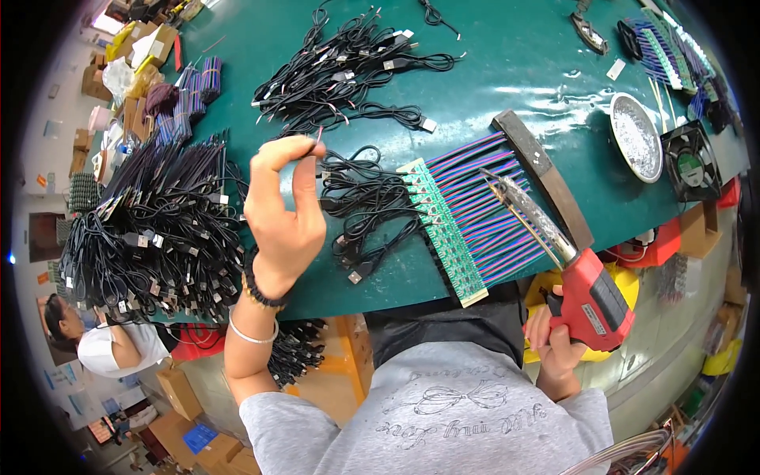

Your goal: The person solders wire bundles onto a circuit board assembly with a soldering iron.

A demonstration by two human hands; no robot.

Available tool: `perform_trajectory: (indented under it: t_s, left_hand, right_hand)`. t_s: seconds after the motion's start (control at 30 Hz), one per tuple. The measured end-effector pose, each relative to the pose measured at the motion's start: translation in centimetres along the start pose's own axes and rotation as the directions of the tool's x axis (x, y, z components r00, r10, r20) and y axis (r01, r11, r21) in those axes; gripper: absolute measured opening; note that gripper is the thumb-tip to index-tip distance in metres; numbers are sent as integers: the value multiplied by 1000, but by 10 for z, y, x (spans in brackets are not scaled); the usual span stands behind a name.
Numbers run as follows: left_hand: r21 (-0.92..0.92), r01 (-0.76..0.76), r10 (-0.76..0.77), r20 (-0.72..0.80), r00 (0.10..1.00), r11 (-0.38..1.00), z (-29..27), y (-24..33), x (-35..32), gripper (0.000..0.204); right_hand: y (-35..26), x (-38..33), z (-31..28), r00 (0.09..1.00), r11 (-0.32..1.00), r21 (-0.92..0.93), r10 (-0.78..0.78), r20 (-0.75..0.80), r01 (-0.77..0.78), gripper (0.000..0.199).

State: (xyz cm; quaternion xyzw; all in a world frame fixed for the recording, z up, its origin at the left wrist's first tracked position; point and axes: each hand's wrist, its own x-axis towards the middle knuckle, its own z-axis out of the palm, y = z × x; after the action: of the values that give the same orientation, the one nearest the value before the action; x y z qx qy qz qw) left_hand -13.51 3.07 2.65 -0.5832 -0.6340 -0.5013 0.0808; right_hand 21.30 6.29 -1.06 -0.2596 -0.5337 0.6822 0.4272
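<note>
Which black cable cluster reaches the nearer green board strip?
The small middle cluster, just right of the left hand; the far pile and big left pile lie apart from the strip.

The soldering gun, red with dark grip panels, sits in the right hand, its metal barrel slanting up and leftward over the blue, pink and black wires. These wires run from the right edge of the green circuit-board strip, which lies at a slant; black cables bunch beside its upper left edge. A thin wire end pokes up between the left hand's thumb and forefinger.
</note>
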Motion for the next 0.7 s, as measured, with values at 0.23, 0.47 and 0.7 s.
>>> perform_trajectory:
  t_s: [0.23, 0.47, 0.7]
  left_hand:
    - [-144, 229, -144, 446, 884, 963, 11, 93, -5, 17]
    - [-296, 341, -116, 580, 807, 892, 27, 105, -35, 14]
    - [-239, 89, 70, 585, 808, 967, 25, 101, -35, 22]
  right_hand:
    - [-13, 20, 9, 987, 919, -381, 138, 84, -96, 61]
    - [-14, 49, 37, 935, 905, -415, 223, 274, -95, 26]
    - [-10, 48, 37, 942, 877, -477, 204, 266, -56, 19]
